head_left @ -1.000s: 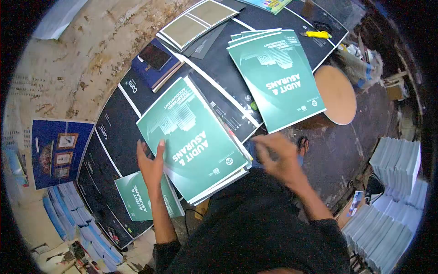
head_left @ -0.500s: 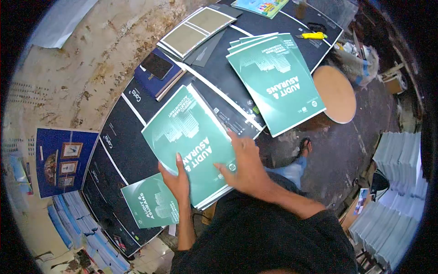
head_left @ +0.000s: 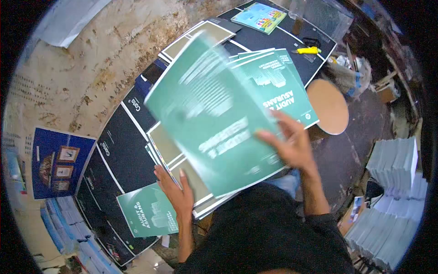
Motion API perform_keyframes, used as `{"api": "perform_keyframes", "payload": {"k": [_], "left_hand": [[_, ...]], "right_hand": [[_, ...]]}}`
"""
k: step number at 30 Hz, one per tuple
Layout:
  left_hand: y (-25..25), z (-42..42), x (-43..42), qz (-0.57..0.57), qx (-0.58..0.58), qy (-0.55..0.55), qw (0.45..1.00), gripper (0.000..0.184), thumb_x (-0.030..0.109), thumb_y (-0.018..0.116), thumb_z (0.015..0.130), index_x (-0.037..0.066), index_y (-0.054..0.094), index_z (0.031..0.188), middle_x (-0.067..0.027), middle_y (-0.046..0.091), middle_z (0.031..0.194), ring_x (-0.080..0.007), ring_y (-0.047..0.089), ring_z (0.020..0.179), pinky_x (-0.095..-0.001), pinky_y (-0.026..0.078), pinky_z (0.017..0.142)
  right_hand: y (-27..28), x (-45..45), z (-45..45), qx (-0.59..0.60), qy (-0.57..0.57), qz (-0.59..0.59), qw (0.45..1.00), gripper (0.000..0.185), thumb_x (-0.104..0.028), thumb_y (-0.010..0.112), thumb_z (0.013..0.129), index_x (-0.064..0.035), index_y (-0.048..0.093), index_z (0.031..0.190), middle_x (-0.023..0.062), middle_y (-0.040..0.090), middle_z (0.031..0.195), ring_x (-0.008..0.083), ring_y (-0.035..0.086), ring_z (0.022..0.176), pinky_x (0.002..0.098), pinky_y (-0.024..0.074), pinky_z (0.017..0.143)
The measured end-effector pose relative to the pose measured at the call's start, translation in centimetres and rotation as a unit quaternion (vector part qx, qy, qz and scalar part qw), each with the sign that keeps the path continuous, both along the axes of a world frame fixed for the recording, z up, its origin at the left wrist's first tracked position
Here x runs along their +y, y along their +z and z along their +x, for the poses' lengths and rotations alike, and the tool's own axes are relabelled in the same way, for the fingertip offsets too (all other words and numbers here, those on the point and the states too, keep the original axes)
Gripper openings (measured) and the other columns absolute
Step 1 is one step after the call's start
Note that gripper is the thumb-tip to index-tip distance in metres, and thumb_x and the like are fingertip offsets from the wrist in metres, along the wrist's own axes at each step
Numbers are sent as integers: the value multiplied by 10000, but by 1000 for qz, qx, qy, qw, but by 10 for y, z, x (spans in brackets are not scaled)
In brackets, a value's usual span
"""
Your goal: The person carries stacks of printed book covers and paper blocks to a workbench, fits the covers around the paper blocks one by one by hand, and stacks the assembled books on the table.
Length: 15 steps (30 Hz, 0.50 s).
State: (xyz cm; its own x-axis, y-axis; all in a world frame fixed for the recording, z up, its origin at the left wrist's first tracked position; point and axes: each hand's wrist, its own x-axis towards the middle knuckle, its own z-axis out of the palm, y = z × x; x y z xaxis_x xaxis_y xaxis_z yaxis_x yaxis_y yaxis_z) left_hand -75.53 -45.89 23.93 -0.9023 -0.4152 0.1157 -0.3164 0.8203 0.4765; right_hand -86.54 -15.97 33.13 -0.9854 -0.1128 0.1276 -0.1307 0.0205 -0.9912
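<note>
My right hand grips the lower right edge of a green cover printed "AUDIT & ASURANS", thumb on top. The cover is raised and blurred by motion. Below it lies a stack of sheets with tan board panels framed in white, partly hidden. My left hand rests at the stack's near left edge, fingers stretched and thumb apart. Under and beside my left wrist lies another green cover. Several green covers are fanned out at the right, partly behind the raised one.
A black-topped table carries everything. At its far end are a yellow cutter and a colourful booklet. A round stool stands on the right. Stacks of paper sit at lower right, and bundles at lower left.
My right hand has lifted the top green cover off the stack and moved it up and right, uncovering the tan panels. My left hand has slid slightly down along the stack's edge.
</note>
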Motion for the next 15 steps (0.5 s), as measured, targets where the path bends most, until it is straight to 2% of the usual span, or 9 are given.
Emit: {"api": "perform_keyframes", "payload": {"k": [2, 3, 4, 7, 8, 10, 13, 14, 15], "left_hand": [[-4, 0, 13, -56, -24, -19, 998, 744, 342, 474, 995, -101, 157, 1502, -312, 162, 1564, -458, 104, 1470, -556, 113, 1179], [-5, 0, 20, -123, -49, -44, 990, 749, 341, 475, 993, -104, 154, 1502, -311, 149, 1568, -470, 90, 1468, -583, 109, 1170], [-3, -1, 22, -94, -28, -47, 994, 756, 343, 469, 991, -110, 143, 1501, -313, 122, 1572, -479, 87, 1464, -582, 96, 1172], [-7, 0, 19, -122, -52, -50, 990, 752, 344, 466, 999, -74, 115, 1517, -290, 101, 1586, -460, 88, 1471, -566, 91, 1183], [-5, -1, 20, -111, -52, -44, 992, 740, 331, 465, 999, -68, 122, 1519, -286, 105, 1587, -457, 93, 1472, -565, 91, 1183], [-2, -2, 20, -101, -53, -44, 993, 745, 335, 468, 996, -71, 124, 1518, -300, 107, 1580, -462, 92, 1470, -565, 89, 1183], [-3, -4, 21, -95, -53, -35, 993, 762, 346, 476, 988, -76, 123, 1516, -341, 102, 1561, -482, 86, 1463, -568, 80, 1182], [-4, 0, 22, -100, -54, -33, 993, 775, 353, 482, 984, -78, 120, 1516, -368, 95, 1548, -498, 81, 1458, -571, 73, 1182], [-4, 1, 22, -104, -61, -24, 992, 775, 353, 482, 984, -78, 120, 1516, -368, 95, 1548, -498, 81, 1458, -571, 73, 1182]], "right_hand": [[-2, 50, -24, -39, -58, -19, 997, 619, -119, 787, 820, 68, 506, 1339, 183, 642, 1158, 214, 628, 1034, 337, 507, 925], [-5, 77, -39, -60, -56, -3, 997, 616, -155, 769, 839, 59, 497, 1349, 157, 651, 1151, 188, 630, 1028, 310, 505, 913], [-9, 96, -56, -18, -42, -2, 999, 592, -206, 739, 867, 51, 506, 1347, 128, 666, 1135, 170, 635, 1017, 285, 507, 876], [-6, 123, -80, -14, -109, 205, 973, 410, -232, 733, 858, 26, 662, 1168, 130, 645, 1016, 133, 583, 839, 298, 467, 732], [-25, 137, -93, -10, -109, 206, 972, 410, -232, 733, 858, 26, 662, 1168, 130, 645, 1016, 133, 583, 839, 298, 467, 732], [-75, 166, -120, -83, -50, 516, 851, 622, -334, 770, 818, 42, 590, 1280, 186, 678, 1005, 242, 652, 891, 323, 495, 822], [-75, 149, -116, -107, -128, 465, 869, 579, -356, 764, 809, 39, 633, 1211, 235, 666, 937, 311, 650, 825, 387, 500, 804], [-116, 158, -115, 122, -201, 513, 825, 488, -319, 739, 839, 41, 653, 1156, 213, 673, 867, 331, 636, 743, 417, 506, 752], [-115, 140, -106, 121, -192, 510, 830, 488, -319, 739, 839, 41, 653, 1156, 213, 673, 867, 331, 636, 743, 417, 506, 752]]}}
